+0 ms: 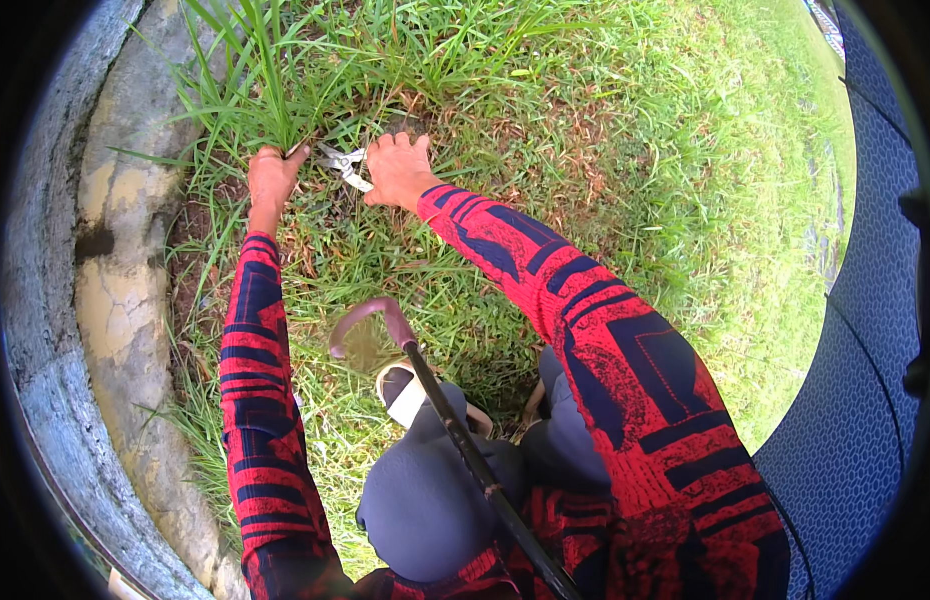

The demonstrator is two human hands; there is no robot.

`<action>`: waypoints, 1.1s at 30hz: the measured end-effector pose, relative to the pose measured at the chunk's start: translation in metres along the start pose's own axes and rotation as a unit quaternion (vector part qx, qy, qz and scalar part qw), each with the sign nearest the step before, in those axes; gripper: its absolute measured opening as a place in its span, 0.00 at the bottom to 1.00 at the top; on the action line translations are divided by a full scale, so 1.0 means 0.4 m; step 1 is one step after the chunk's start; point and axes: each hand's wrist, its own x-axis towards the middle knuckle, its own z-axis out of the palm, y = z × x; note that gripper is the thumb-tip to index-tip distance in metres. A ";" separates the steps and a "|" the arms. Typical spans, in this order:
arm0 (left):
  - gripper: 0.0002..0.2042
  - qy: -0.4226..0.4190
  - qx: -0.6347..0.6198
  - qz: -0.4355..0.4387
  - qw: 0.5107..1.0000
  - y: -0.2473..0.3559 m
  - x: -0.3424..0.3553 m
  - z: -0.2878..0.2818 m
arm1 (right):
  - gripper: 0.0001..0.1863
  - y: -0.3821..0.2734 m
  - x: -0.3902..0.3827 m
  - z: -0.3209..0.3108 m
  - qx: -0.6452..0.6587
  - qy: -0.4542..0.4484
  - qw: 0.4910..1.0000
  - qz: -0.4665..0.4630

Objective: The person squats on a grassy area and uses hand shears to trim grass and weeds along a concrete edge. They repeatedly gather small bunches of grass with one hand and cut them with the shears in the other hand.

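Note:
My left hand (272, 180) is closed around the base of a tall grass clump (268, 95) beside the concrete edge. In my right hand (398, 168) is a pair of silver pruning shears (351, 172), its fingers wrapped round the handles. The shears' blades point left, toward my left hand and the stems, and appear parted. Exactly where the blades meet the grass is too small to tell. Both arms reach forward in red and navy patterned sleeves.
A cracked concrete ledge (130, 240) runs along the left. An umbrella's black shaft (475, 455) with a pinkish hooked handle (393, 318) slants across my bent knees. Its blue canopy (835, 390) covers the right side. Short grass and brown clippings (585, 160) lie ahead.

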 end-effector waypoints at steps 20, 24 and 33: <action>0.28 -0.069 -0.138 -0.052 0.987 -0.049 0.022 -0.020 | 0.44 0.068 0.025 -0.085 0.004 -0.110 0.990 -0.082; 0.26 -0.086 -0.112 -0.064 0.988 -0.033 0.011 -0.035 | 0.41 0.012 0.023 -0.068 0.022 -0.099 0.992 -0.077; 0.23 -0.092 -0.146 -0.069 0.983 -0.039 0.027 -0.026 | 0.22 -0.075 0.019 0.009 0.037 -0.066 0.993 -0.090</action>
